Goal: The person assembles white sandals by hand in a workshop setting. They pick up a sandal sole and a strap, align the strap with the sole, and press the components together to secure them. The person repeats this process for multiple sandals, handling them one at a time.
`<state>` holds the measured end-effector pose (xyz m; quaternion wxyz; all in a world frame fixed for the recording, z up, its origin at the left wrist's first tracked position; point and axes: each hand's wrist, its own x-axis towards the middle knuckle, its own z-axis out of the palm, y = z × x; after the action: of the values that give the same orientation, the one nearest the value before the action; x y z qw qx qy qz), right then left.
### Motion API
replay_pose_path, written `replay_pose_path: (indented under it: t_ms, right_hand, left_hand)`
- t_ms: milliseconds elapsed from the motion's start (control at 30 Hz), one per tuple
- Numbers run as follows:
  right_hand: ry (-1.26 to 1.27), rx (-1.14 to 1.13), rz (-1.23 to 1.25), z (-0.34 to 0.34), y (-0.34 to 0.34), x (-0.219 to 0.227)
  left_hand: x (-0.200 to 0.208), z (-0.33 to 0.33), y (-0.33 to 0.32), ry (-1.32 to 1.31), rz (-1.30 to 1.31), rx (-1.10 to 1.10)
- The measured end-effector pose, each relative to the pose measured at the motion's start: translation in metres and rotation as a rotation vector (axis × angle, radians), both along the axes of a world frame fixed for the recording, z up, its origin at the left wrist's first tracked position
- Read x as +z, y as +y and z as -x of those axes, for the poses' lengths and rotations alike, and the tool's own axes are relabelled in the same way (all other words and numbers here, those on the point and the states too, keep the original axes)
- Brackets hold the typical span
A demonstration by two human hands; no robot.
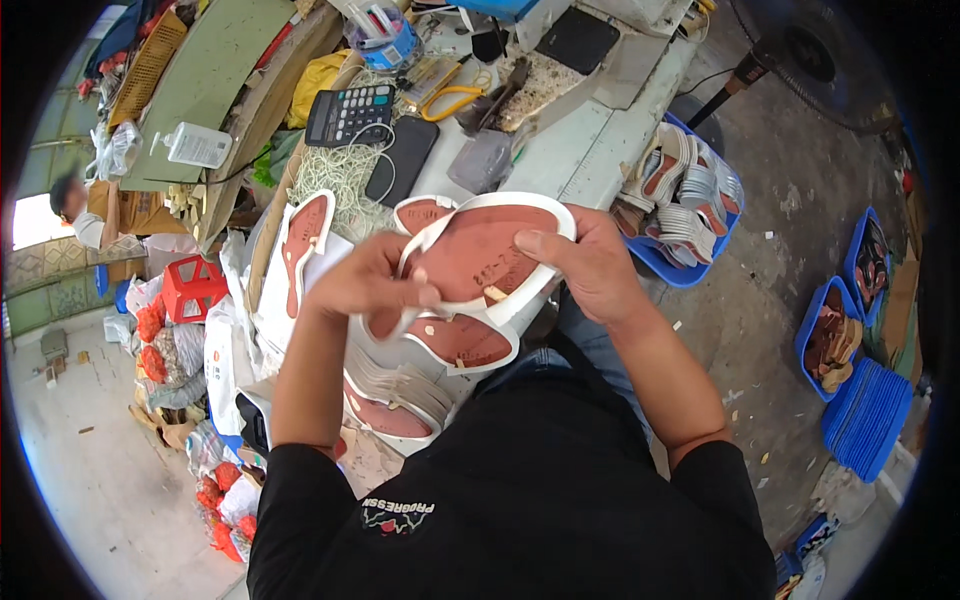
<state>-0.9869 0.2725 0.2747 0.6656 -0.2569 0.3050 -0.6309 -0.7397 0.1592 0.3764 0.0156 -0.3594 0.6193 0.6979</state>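
Observation:
A reddish-brown shoe insole with a white rim [480, 255] is held up in front of me over the table edge. My right hand [590, 262] grips its right side, thumb on the brown face and fingers beneath. At its left edge my left hand [368, 280], blurred by motion, is closed on the white rim with thumb and fingers. The rim there looks folded or partly loose; I cannot tell which. Right below lies another brown insole [465, 340]. A stack of white-edged insoles [400, 395] sits nearer me, and a single insole [305, 245] lies left of my left hand.
On the table are a calculator [348, 115], a dark phone [402, 160], tangled white cord [335, 185], yellow-handled scissors [450, 100] and a pen tub [385, 40]. A blue basket [682, 272] of insoles stands at the right, a fan [800, 55] beyond it. A red stool [193, 290] is at left.

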Motion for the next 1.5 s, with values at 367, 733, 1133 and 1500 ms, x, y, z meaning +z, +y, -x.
replay_pose_path:
  t_ms: [367, 733, 1133, 1500]
  right_hand:
    - [0.256, 0.108, 0.25, -0.014, 0.029, 0.005]
    - [0.753, -0.089, 0.545, -0.001, 0.024, 0.036]
    - [0.314, -0.002, 0.248, -0.024, 0.035, 0.017]
    - [-0.011, 0.308, -0.055, 0.013, 0.023, -0.024]
  left_hand:
    - [0.001, 0.014, 0.105, 0.216, -0.043, 0.566]
    - [0.002, 0.021, 0.12, 0.103, 0.501, 0.52]
    - [-0.014, 0.007, 0.108, 0.295, -0.034, 0.623]
    - [0.012, -0.006, 0.048, -0.292, 0.069, 0.075]
